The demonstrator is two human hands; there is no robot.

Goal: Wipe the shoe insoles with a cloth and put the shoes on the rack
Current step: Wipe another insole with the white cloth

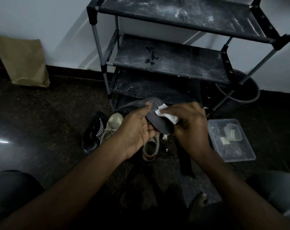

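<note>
Grey insole [159, 125] is lying across the left hand [137, 131]. That hand is facing palm up, its fingers are cradling the insole from below and its thumb is curling over the far edge, so it is gripping the insole. Right hand [190, 128] is curling its fingers round a folded white cloth [166, 114] and is pressing it onto the insole's upper face, just beside the left thumb. Both hands are hanging above the dark floor [41, 113].

Surroundings, relative to the hands:
- Beyond both hands: the black shoe rack [170, 63] is standing against the wall, its fabric shelves showing pale dusty smears.
- Directly below the hands: one beige sneaker [151, 148] is sitting on the floor, opening upward.
- Just left of the left hand: a second beige sneaker [113, 127] is lying laces up. A black striped shoe [94, 133] is touching its outer side.
- Right of the right hand: a clear plastic container [248, 146] is holding a few pale folded pieces.
- Under the right wrist: a dark strip [185, 163] is lying on the floor. Cannot tell what it is.
- Beyond and right of the right hand: a dark round bin [240, 97] is standing beside the rack's leg.
- Well left of the left hand: a brown paper bag [23, 60] is leaning on the wall.
</note>
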